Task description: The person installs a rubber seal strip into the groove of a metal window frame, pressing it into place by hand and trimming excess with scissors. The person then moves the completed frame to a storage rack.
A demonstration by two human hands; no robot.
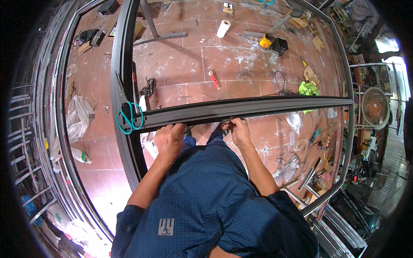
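The person's left hand point(169, 138) lies on the near edge of the long dark grey metal bar point(241, 109) that runs across the middle of the big frame. Its fingers curl down over the edge, so the hand grips the bar and looks set to hold it steady. The right hand point(238, 130) is at the same edge, a little to the side. Its fingertips are pressed close together, as if they pinch something small at the underside of the bar, but I cannot tell what it is. The two hands are near each other and not touching.

The bar is part of a large dark grey metal window frame point(121, 64). The frame seems to sit raised over the floor, about at the person's waist, so the hands can reach it without bending low. A loop of green cord point(130, 117) hangs at the corner where the bar meets the upright piece, on the left.

Under the frame is a red tiled floor point(185, 64), dusty with white marks. On it lie a white roll of paper point(223, 28), a red-handled tool point(214, 79), a yellow and black power tool point(272, 43) and a bright green cloth point(308, 89). A round standing fan point(375, 108) is off to the right.
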